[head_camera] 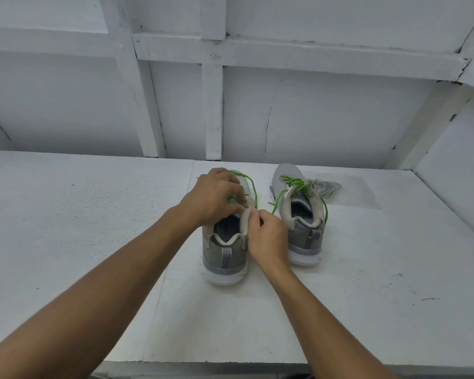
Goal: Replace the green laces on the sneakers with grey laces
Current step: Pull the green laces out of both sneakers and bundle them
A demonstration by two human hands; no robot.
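Head view: near sneaker's (225, 253) green lace (253, 187) partly behind left hand (216, 198).

One head-worn wide-angle view looks forward and down over the table (93, 214) toward the wall (326, 119).

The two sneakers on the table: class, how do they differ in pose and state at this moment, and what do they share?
The left sneaker is gripped at its lacing by the left hand and right hand; the right sneaker is untouched. The left sneaker stands nearer the camera; the right sneaker sits farther back, next to the grey laces. Both are grey, heels toward the camera, with green laces.
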